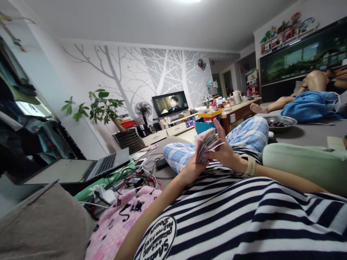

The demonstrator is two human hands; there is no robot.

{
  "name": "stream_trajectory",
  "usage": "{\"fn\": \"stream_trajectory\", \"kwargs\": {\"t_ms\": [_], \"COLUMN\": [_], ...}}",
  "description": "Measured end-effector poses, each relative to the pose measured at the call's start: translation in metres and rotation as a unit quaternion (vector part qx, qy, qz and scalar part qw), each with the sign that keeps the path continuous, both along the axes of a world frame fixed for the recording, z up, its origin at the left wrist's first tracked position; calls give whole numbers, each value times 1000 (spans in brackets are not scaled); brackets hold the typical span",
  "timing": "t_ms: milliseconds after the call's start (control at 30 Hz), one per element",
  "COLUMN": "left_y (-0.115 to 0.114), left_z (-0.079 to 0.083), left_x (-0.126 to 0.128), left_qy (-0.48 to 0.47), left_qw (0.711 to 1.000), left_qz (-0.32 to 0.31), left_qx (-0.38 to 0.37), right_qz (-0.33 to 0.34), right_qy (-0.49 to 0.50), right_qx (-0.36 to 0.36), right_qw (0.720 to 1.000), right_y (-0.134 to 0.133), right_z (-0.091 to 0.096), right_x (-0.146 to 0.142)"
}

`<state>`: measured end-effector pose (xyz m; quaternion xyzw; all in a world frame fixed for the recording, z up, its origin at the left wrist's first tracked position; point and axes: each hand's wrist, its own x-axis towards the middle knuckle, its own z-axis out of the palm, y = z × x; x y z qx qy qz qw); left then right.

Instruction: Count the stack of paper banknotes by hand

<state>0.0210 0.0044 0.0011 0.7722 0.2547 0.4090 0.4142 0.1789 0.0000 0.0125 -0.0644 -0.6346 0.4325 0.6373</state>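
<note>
Left hand (193, 170) grips papers (205, 143), right hand (228, 153) (half open, thumb raised) touching them.

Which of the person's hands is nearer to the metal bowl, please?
Right. The right hand is to the left of the metal bowl; the left hand, holding the stack of papers, is farther left.

Striped shirt (244, 213) w/ rnd badge (158, 238): "MAD FOR", upside-down; other txt unclear
</note>
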Motion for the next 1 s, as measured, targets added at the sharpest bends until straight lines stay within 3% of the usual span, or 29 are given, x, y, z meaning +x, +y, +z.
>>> {"fn": "stream_trajectory", "kwargs": {"t_ms": [133, 233, 333, 467, 533, 633, 733, 833, 1000], "left_y": [-10, -23, -29, -20, -12, -1, 3, 4, 1], "left_z": [4, 11, 17, 17, 13, 7, 2, 0, -1], "left_x": [-2, -1, 2, 4, 3, 1, 1, 2, 5], "left_qy": [31, 66, 75, 23, -15, -59, -101, -121, -129], "left_qw": [997, 989, 991, 1000, 999, 993, 985, 979, 978], "left_qz": [-66, -112, -91, -6, 41, 85, 83, 71, 79], "left_qx": [-35, -75, -60, -6, -1, -55, -110, -147, -144], "right_qz": [34, 68, 48, -37, -76, -129, -105, -63, 18], "right_qy": [-30, -131, -233, -235, -197, -95, -37, 13, 51], "right_qx": [-15, 23, 120, 207, 179, 26, -92, -138, -192], "right_qw": [999, 989, 964, 949, 961, 987, 990, 988, 980], "right_y": [5, 8, 5, 2, 5, 17, 31, 35, 26], "right_z": [2, 4, 6, 9, 7, 0, -8, -10, -4], "right_x": [4, 12, 22, 25, 21, 12, 5, 2, -1]}}
